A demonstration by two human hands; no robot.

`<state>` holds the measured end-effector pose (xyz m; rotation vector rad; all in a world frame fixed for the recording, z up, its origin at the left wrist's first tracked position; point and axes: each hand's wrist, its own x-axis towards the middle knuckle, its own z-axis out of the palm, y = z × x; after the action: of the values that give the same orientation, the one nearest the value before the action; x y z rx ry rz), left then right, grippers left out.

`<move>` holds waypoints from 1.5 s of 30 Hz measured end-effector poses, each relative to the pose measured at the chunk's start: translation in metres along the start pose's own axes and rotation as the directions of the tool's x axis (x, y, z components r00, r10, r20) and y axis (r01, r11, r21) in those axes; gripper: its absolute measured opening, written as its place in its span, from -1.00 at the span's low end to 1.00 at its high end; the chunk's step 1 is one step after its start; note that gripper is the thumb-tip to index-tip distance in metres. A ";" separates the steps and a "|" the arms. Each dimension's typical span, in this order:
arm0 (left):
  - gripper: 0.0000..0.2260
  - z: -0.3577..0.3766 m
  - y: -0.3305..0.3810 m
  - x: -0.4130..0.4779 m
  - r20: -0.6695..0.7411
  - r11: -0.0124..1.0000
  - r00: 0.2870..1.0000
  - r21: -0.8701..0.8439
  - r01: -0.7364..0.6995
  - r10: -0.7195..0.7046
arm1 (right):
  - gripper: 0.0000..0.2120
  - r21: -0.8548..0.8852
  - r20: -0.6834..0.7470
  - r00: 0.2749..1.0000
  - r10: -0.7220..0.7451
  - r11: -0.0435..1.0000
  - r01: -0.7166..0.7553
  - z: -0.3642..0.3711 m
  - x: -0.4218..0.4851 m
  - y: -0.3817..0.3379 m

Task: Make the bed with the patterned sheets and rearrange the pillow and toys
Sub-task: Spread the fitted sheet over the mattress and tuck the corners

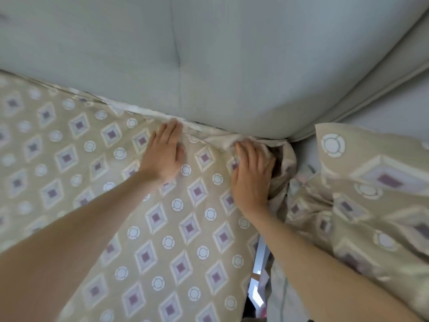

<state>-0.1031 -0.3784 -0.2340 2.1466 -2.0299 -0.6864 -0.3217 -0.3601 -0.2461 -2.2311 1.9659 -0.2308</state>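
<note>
Left hand (162,156) is flat, fingers straight and together, pressing the patterned sheet (162,228) down just beside the line where it meets the padded headboard (232,66). Right hand (251,180) lies over a bunched wad of the same sheet at the corner. Its fingers are bent over the wad and the thumb is hidden, so I cannot tell if it pinches or only pushes. The sheet covers the bed on the left, fairly smooth there, crumpled at the corner. More printed fabric (371,194) lies rumpled on the right; pillow or cover, unclear. Judgement: thin, light, limp cloth with a slight sheen, likely slippery and quick to crease. Best taken at the hem or corner bunch with 2 hands, then tucked. No brand, label or writing legible. No toys in view.
</note>
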 end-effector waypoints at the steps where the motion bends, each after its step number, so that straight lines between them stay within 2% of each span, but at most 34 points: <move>1: -0.52 0.000 0.000 0.008 0.001 1.000 1.000 0.011 0.015 -0.015 | -0.44 -0.053 0.047 0.999 -0.023 0.998 0.025 -0.002 0.005 0.000; 5: -0.56 -0.007 0.007 0.033 -0.009 0.998 1.000 0.069 0.004 -0.003 | -0.37 -0.106 0.144 0.989 -0.026 0.994 0.041 -0.008 0.027 -0.001; 8: -0.62 -0.015 0.008 0.052 0.119 0.989 0.990 0.136 0.057 -0.073 | -0.52 -0.086 0.197 0.980 0.031 0.996 -0.014 -0.008 0.050 -0.004; 11: -0.57 -0.018 0.009 0.061 0.219 0.975 0.968 0.211 0.075 -0.122 | -0.71 -0.005 0.271 0.956 0.109 0.994 -0.112 -0.010 0.075 -0.006; 13: -0.51 -0.020 0.011 0.070 0.250 0.970 0.957 0.225 0.093 -0.149 | -0.73 0.023 0.318 0.940 0.120 0.991 -0.135 -0.010 0.084 -0.004; 16: -0.46 -0.020 0.013 0.080 0.290 0.965 0.936 0.223 0.136 -0.199 | -0.73 0.000 0.283 0.955 0.085 0.996 -0.089 -0.007 0.084 0.001; 18: -0.51 -0.016 0.009 0.072 0.220 0.979 0.965 0.176 0.107 -0.145 | -0.72 -0.034 0.223 0.974 0.031 0.999 -0.024 -0.004 0.074 0.005; 21: -0.57 -0.010 -0.004 0.044 0.063 0.991 0.996 0.113 -0.068 0.061 | -0.66 -0.014 0.091 0.995 -0.045 0.999 0.047 -0.005 0.054 0.006; 23: -0.55 -0.009 -0.012 0.032 0.064 0.989 0.991 0.078 -0.122 0.117 | -0.57 0.020 0.020 0.999 -0.048 0.999 0.048 -0.009 0.034 0.004; 26: -0.52 -0.010 -0.019 0.016 0.085 0.989 0.988 0.058 -0.138 0.132 | -0.49 0.069 0.123 0.990 -0.068 0.996 0.060 -0.011 -0.004 -0.006; 28: -0.51 -0.014 -0.030 -0.006 0.068 0.993 0.993 0.070 -0.099 0.094 | -0.45 0.104 0.215 0.971 -0.106 0.991 0.085 -0.012 -0.020 -0.018; 31: -0.51 -0.023 -0.061 -0.044 -0.033 0.990 0.999 0.137 -0.010 0.014 | -0.46 0.155 0.265 0.939 -0.217 0.971 0.180 -0.015 -0.017 -0.035; 34: -0.51 -0.034 -0.094 -0.068 -0.105 0.976 0.981 0.131 0.176 -0.163 | -0.39 0.185 0.293 0.895 -0.335 0.939 0.291 -0.013 0.004 -0.061; 37: -0.51 -0.043 -0.122 -0.079 -0.030 0.919 0.923 0.087 0.385 -0.384 | -0.39 0.188 0.325 0.838 -0.439 0.898 0.398 -0.007 0.027 -0.105; 39: -0.52 -0.046 -0.133 -0.079 0.059 0.888 0.887 0.075 0.453 -0.458 | -0.41 0.150 0.371 0.791 -0.487 0.872 0.467 0.000 0.042 -0.135; 42: -0.52 -0.050 -0.138 -0.069 0.098 0.886 0.880 0.053 0.461 -0.464 | -0.39 0.088 0.450 0.764 -0.463 0.874 0.478 0.011 0.069 -0.170; 45: -0.51 -0.057 -0.145 -0.045 0.093 0.888 0.883 0.044 0.458 -0.460 | -0.18 0.059 0.491 0.783 -0.382 0.911 0.408 0.018 0.097 -0.190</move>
<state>0.0525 -0.3329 -0.2272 2.6888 -1.5698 -0.8422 -0.1217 -0.4326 -0.2213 -2.4024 1.2409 0.3260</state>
